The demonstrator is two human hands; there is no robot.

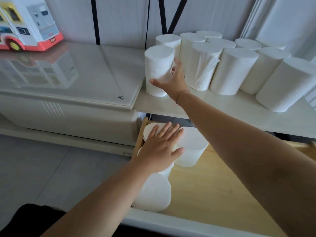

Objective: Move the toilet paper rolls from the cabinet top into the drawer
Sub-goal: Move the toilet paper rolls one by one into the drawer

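The front roll point(158, 65), standing upright at the left end of the cluster in the upper middle of the frame, is the one being taken. The right hand point(172, 79) is wrapped on it, thumb across the near face and fingers reaching behind, though I can't see how far they curl there. The roll's base looks to be resting on the cabinet top point(222, 106), so I judge this as the grasp step, with the lift not yet made.

To its right, the other toilet paper rolls point(234, 71) stand packed together, at least 10 of them, running toward the upper right edge. Most of the job is ahead.

Below, in the lower middle of the frame, the drawer point(213, 185) is pulled open. I count 4 stowed rolls point(191, 147) bunched at its left end, with bare wood bottom to their right. The left hand point(159, 147) lies flat on top of them, fingers straight and spread, holding nothing.

Next, I'd lift the roll straight up so it clears its neighbour just beside it, bring it forward past the cabinet lip, then lower it into the bare space right of the stowed group. The left hand would need to move off first.

At upper left, a toy bus point(29, 23) sits on a glossy glass-topped unit point(85, 74).
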